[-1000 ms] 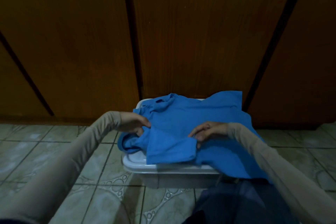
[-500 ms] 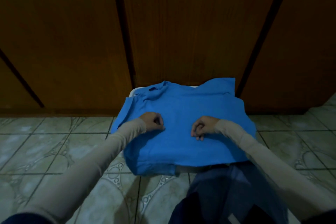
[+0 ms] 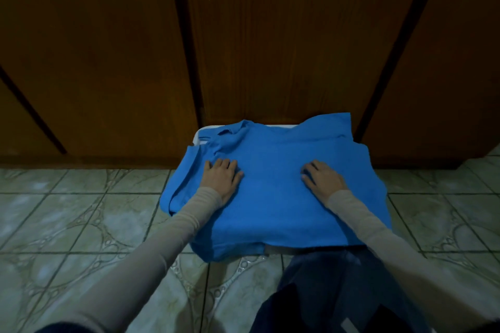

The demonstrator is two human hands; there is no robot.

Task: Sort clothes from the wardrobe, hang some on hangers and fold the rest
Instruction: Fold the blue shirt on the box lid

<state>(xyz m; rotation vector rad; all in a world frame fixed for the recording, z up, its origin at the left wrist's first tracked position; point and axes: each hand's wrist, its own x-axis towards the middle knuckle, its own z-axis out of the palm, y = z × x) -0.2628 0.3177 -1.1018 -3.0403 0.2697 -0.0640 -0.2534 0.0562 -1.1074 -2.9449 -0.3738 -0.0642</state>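
A bright blue shirt (image 3: 273,197) lies spread flat over a white plastic box (image 3: 198,134), covering nearly all of it; only the box's back left corner shows. The collar is bunched at the back left. My left hand (image 3: 221,177) lies palm down on the shirt's left part with fingers straight. My right hand (image 3: 322,178) lies palm down on the right part, fingers spread. Both press the cloth flat. The shirt's edges hang over the box's left, right and front sides.
Dark brown wooden wardrobe doors (image 3: 270,48) stand shut right behind the box. Greenish patterned floor tiles (image 3: 81,211) surround it. A dark blue garment (image 3: 324,292) lies over my lap at the bottom right, touching the box's front.
The folded sleeve flap was spread out and the shirt now lies flat. Both hands went from pinching the cloth with curled fingers to lying flat on it, and moved apart.
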